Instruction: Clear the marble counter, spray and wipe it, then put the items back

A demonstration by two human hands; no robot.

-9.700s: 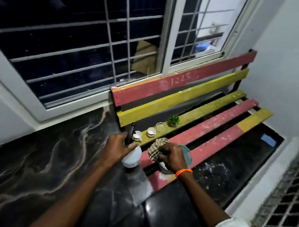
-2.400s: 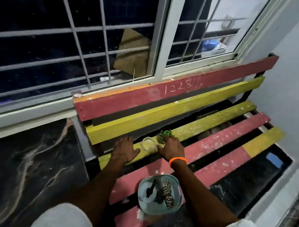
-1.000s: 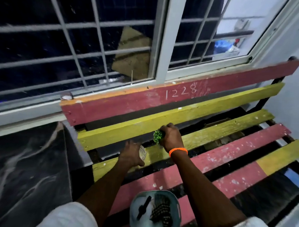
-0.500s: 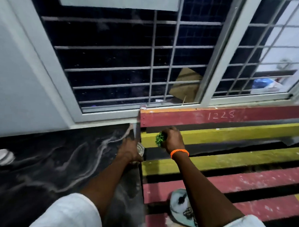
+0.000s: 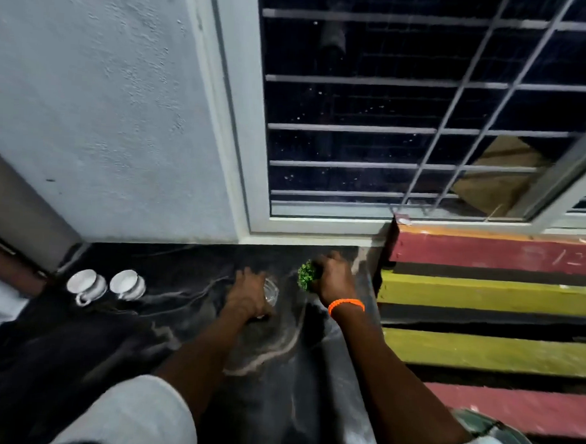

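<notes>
Your left hand (image 5: 248,295) curled round a small clear glass bowl (image 5: 271,293) low over the dark marble counter (image 5: 179,334), near the middle of the view. Your right hand (image 5: 332,279), with an orange band (image 5: 345,304) on the wrist, gripped a little green plant (image 5: 306,277) at about three o'clock from the bowl, close beside it. Two white cups (image 5: 106,286) sat side by side on the counter at nine o'clock from your hands, well apart from them. The red and yellow bench (image 5: 483,297) stood at three o'clock.
</notes>
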